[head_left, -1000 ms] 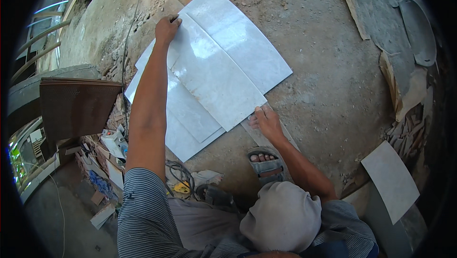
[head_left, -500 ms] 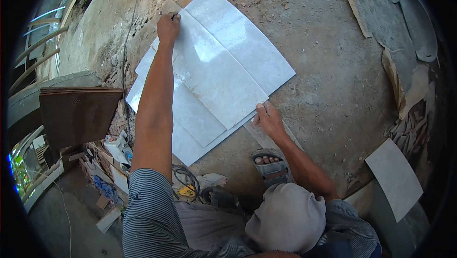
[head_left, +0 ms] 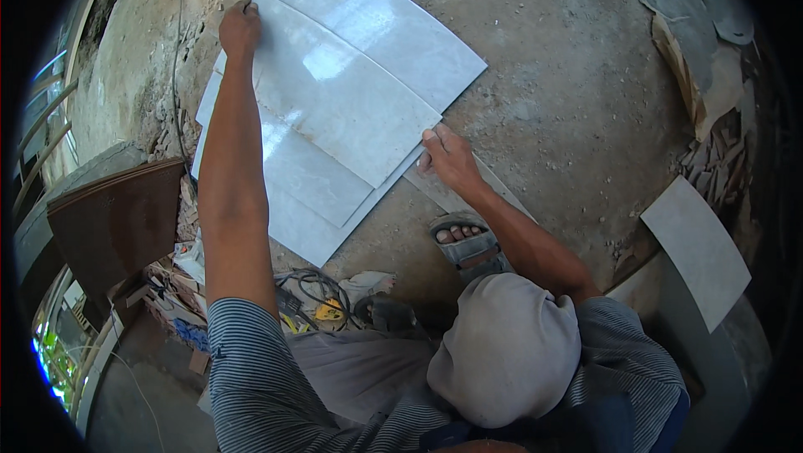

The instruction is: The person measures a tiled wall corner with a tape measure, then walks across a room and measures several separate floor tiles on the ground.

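Note:
Glossy pale grey-white tiles lie overlapped on the dirt-covered floor. Uppermost is a rectangular tile piece (head_left: 343,102), set slantwise over a larger tile (head_left: 393,14) and over another tile (head_left: 305,173) on its near left side. My left hand (head_left: 240,28) is closed at the far left corner of the top piece, arm stretched out. At its near right corner my right hand (head_left: 452,158) pinches the edge between thumb and fingers. A narrow strip of tile or board (head_left: 506,189) lies partly under my right forearm.
My sandalled foot (head_left: 468,244) is close to the tiles. Cables and a yellow tool (head_left: 329,309) lie near my other foot. Brown stacked sheets (head_left: 117,214) stand at left beside rubble. A loose tile (head_left: 698,252) leans at right, with torn sacking (head_left: 682,76) behind it.
The view has shifted, so the tiles and floor appear farther up and to the left. Both hands stay at the same corners of the top tile piece.

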A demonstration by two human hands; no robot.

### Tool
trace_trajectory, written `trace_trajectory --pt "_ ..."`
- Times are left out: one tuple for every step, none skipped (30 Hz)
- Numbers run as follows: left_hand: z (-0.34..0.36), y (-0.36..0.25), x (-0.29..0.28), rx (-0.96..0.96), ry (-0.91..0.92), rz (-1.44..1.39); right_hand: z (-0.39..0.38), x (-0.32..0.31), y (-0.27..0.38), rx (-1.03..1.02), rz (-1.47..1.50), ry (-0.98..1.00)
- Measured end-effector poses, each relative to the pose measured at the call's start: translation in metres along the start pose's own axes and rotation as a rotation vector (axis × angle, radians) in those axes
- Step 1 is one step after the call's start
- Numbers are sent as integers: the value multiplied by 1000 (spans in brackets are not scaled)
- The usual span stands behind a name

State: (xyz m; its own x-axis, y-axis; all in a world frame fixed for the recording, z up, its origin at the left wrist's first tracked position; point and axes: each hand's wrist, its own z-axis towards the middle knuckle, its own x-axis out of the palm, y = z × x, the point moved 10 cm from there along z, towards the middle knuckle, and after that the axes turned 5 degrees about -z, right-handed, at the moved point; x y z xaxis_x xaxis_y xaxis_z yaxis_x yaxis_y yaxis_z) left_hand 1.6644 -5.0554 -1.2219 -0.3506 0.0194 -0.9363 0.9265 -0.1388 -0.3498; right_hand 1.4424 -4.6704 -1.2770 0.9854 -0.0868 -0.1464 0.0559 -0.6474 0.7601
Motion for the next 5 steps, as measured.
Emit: trace_trajectory --pt "1 0 1 0 2 23 -1 0 -1 -1 12 5" --pt "1 2 3 -20 18 50 0 0 -4 6 16 -1" --pt "1 2 5 -16 25 50 0 0 -6 9 26 0" --pt "1 3 7 -22 34 39 0 0 -7 12 36 0" --pt "3 5 7 -30 38 32 0 1 -9 28 72 10"
